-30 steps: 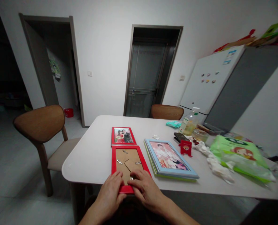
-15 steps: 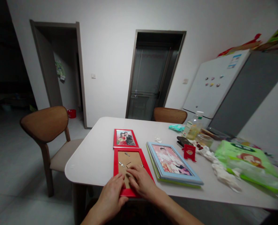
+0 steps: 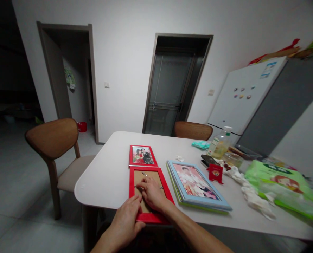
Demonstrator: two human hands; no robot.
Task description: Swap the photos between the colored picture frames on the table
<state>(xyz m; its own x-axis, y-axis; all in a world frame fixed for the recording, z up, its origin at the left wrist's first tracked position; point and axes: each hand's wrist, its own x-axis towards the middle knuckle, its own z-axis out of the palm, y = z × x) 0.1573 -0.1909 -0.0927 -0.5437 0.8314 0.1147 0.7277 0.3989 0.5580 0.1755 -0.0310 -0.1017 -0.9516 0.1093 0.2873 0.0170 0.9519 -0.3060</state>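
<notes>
A red picture frame [image 3: 132, 181] lies back side up at the table's front edge, its brown backing board [image 3: 146, 177] showing. My left hand [image 3: 127, 218] grips its lower left corner, with fingers over the left side and thumb by the front edge. My right hand [image 3: 152, 195] lies over the backing, its bent fingertips on a small metal clip [image 3: 136, 187] at the left side. Another clip [image 3: 161, 187] sits at the right side, and a metal hanger [image 3: 144, 173] near the top. Part of the backing is hidden under my hands.
Beyond it lies a second red frame with a couple's photo [image 3: 142, 155]. To the right are stacked frames, a blue one [image 3: 198, 182] on top, a red card stand [image 3: 215, 173], a bottle [image 3: 219, 144], crumpled tissues [image 3: 256, 200] and a green tissue pack [image 3: 285, 182]. A chair [image 3: 53, 140] stands left.
My right hand has moved up and left across the backing, its fingertips reaching the clip on the left side. My left hand stays on the frame's corner. The view has shifted slightly.
</notes>
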